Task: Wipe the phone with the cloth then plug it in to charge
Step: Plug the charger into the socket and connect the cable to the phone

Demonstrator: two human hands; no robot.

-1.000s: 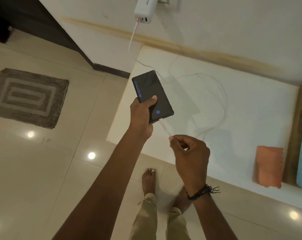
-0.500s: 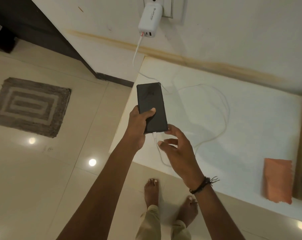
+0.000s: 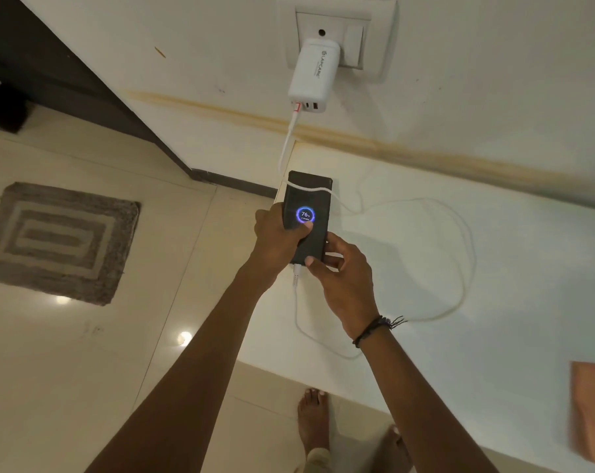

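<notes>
Here, the slim black rectangular phone [image 3: 308, 216] is held above the left edge of the white tabletop [image 3: 494, 268], its long axis running from 6 to 12 o'clock, top end toward the wall and the charging port at 6 o'clock nearest the person. The left hand [image 3: 277, 238] grips its left side, thumb pressed on the screen; the right hand [image 3: 343, 278] pinches the lower right corner between thumb and fingers. The dark screen shows a glowing blue ring reading 76%. A thin white charging cable [image 3: 459, 254] enters the bottom port, loops over the tabletop toward 3 o'clock, crosses the phone's top and rises to the white block-shaped wall charger [image 3: 311, 75] seated in the socket plate [image 3: 337, 32] at 12 o'clock. The orange cloth [image 3: 593, 411] lies flat at 4 o'clock, well apart from the phone.
</notes>
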